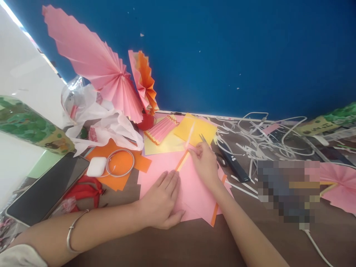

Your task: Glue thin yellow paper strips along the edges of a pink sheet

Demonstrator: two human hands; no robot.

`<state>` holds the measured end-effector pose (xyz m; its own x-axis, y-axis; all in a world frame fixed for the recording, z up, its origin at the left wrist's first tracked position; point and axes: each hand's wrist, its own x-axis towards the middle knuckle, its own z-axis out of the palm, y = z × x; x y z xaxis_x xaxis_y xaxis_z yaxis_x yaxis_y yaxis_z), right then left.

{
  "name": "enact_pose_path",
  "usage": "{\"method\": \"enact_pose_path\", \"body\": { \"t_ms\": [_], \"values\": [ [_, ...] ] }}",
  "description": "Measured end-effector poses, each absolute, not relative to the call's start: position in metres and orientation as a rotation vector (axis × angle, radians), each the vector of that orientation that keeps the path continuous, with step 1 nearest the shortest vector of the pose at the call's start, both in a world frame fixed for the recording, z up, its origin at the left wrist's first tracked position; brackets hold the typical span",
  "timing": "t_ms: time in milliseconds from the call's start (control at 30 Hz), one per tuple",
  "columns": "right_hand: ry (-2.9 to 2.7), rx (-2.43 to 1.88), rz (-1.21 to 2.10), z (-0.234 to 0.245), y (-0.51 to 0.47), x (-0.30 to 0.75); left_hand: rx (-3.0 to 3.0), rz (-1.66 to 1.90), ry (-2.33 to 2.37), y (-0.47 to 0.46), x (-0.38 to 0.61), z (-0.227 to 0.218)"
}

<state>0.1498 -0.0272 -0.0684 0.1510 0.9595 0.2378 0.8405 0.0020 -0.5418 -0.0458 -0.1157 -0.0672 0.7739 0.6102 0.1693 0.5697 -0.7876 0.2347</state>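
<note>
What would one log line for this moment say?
left hand: flat on pink paper | right hand: holding scissors, pinching paper edge | nearby: earbud case, phone

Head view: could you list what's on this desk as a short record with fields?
left hand: flat on pink paper
right hand: pinching the paper's folded edge, scissors tips showing beside it
behind: pink fan, orange fan, yellow paper
left side: phone, earbud case
right side: white paper strips
</note>
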Motion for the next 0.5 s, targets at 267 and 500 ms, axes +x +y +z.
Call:
{"method": "enact_pose_path", "body": {
  "t_ms": [267,500],
  "values": [
    [-1.839,-1.658,0.203,-0.049,-0.001,0.171,2.782,0.375,0.978,-0.116,-0.047,-0.065],
    [-2.527,-1.558,0.062,-0.027,0.016,0.165,2.767,0.414,0.957,-0.115,-0.047,-0.062]
  ]
}}
